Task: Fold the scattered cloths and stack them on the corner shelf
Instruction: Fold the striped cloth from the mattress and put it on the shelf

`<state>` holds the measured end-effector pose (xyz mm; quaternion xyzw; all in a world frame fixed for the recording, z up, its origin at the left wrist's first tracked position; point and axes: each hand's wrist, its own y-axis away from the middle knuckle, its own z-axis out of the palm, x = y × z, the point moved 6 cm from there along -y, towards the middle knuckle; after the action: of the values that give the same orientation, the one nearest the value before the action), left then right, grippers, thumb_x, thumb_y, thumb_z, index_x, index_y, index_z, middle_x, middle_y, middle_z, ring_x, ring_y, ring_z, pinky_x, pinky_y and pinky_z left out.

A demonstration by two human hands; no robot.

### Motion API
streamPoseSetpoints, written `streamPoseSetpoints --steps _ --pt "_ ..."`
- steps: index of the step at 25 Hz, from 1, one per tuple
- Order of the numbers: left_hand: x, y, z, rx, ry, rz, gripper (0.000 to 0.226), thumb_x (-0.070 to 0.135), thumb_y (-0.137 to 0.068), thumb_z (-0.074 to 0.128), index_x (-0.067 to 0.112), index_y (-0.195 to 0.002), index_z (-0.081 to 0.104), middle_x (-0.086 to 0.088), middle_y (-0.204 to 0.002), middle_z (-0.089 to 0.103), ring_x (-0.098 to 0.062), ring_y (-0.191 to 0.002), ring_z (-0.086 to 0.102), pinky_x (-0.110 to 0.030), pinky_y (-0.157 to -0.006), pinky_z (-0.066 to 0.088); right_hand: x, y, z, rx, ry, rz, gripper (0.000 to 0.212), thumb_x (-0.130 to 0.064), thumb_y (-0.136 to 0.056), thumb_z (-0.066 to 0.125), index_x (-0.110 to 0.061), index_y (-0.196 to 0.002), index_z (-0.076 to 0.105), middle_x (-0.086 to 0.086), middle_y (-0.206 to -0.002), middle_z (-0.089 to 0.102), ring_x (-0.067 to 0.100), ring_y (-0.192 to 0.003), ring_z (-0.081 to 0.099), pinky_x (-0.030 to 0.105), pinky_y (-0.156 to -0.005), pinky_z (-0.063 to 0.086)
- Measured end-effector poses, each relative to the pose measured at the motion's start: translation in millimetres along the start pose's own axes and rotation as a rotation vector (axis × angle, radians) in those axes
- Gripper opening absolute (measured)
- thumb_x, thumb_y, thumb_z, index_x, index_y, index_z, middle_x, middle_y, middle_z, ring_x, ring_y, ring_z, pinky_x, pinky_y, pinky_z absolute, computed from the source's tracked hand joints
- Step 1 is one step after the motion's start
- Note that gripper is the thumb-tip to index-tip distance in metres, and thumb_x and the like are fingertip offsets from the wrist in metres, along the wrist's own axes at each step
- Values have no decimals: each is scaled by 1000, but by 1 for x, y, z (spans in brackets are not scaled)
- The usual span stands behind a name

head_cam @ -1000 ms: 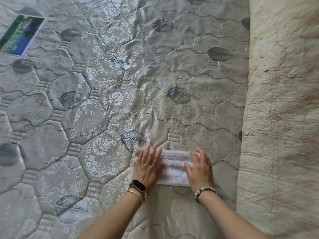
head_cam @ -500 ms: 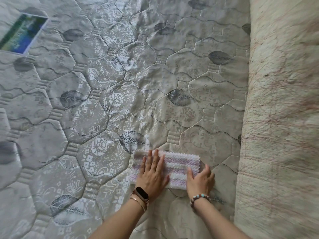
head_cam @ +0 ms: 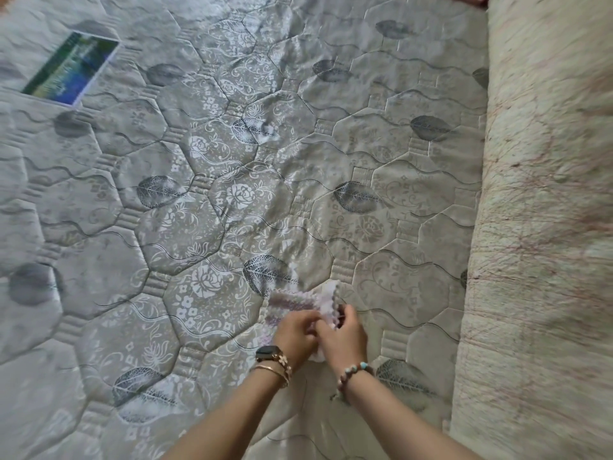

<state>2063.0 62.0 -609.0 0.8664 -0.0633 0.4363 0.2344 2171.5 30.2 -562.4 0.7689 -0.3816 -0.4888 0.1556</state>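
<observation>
Quilted mattress fills most of the view: grey-beige satin, octagon stitching, leaf and rose print. Its edges run out of frame at left, top and bottom.

Right side: a large pale roll of fabric, cream with thin reddish thread lines, lies along the mattress edge. Motion blur softens it; cannot tell whether it is a blanket or a bolster. Right and bottom parts cut off. A dark red scrap shows at the top right corner, too little in view to identify.

Upper left: a flat green-and-blue printed card or booklet lies on the mattress, well apart from the hands. Print unreadable.

Cloth: small, white with pale purple stripes and a zigzag edge, on the mattress low and right of centre, near the roll. Its far edge shows; the right end is lifted and curled up. The near part is hidden under both hands, so the fold count cannot be read.

Left hand: fingers curled down onto the cloth, gripping it; dark watch and thin bangles at the wrist. Right hand: touching the left, fingers curled round the lifted right end of the cloth; beaded bracelet at the wrist. Fingertips are blurred and overlap.
</observation>
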Motion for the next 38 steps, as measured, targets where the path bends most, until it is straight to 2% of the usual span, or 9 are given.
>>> streamPoseSetpoints --steps 2,5,11,14,17,20,26,31,38 --pt "-10 -1 -20 74 429 -290 21 14 -67 60 14 -78 77 -2 -70 73 -12 -65 64 -33 -65 51 -14 7 21 -64 -34 -36 20 -22 -82 69 -21 -88 50 -5 -76 61 17 -73 56 23 -63 36" --pt "-22 14 -38 92 875 -632 20 -4 -84 58 5 -97 71 2 -63 71 -6 -54 65 -21 -54 52 -19 4 44 -53 -83 -35 20 -19 -80 69 -20 -85 50 -2 -78 65 19 -76 62 25 -66 43" --pt "-46 32 -52 -72 930 -777 31 43 -86 65 14 -95 72 -1 -81 72 -9 -62 63 -20 -53 45 -4 10 90 -332 -66 -39 31 -5 -74 66 -20 -96 50 -8 -71 60 11 -69 60 18 -66 49" --pt "-48 29 -53 -11 852 -739 18 22 -82 73 7 -91 68 -6 -72 67 -7 -52 62 -18 -46 48 3 12 93 -379 -30 -91 29 -8 -72 71 -20 -96 59 -7 -74 61 9 -72 58 23 -73 50" --pt "-53 22 -58 60 737 -676 8 7 -87 67 1 -91 67 -6 -70 65 -2 -46 57 -14 -43 45 2 3 59 -50 90 -326 25 -13 -77 60 -15 -100 70 3 -96 66 15 -87 61 26 -85 50" --pt "-57 15 -60 56 549 -559 6 3 -89 63 2 -89 69 0 -67 66 -7 -61 58 -9 -49 43 3 -3 39 245 546 -744 43 -25 -79 44 -16 -114 67 5 -123 63 18 -115 50 32 -95 49" --pt "-77 17 -63 155 396 -567 24 12 -76 80 14 -93 62 -8 -83 67 -22 -75 63 -26 -57 49 49 -21 65 1 847 -781 69 -40 -92 34 -23 -154 9 -3 -162 13 15 -146 10 38 -114 8" --pt "-79 16 -65 173 75 -451 26 23 -77 79 14 -94 61 -5 -84 68 -26 -83 67 -36 -74 54 58 -29 68 40 906 -789 68 -47 -93 30 -21 -153 11 -3 -163 -1 18 -148 4 45 -115 3" --pt "-56 20 -20 183 -639 276 53 31 -100 28 13 -150 28 -5 -158 26 -21 -146 21 -45 -114 24 52 -36 74 99 863 -865 61 -47 -101 3 -17 -154 2 -2 -163 -8 17 -150 -6 48 -115 7"
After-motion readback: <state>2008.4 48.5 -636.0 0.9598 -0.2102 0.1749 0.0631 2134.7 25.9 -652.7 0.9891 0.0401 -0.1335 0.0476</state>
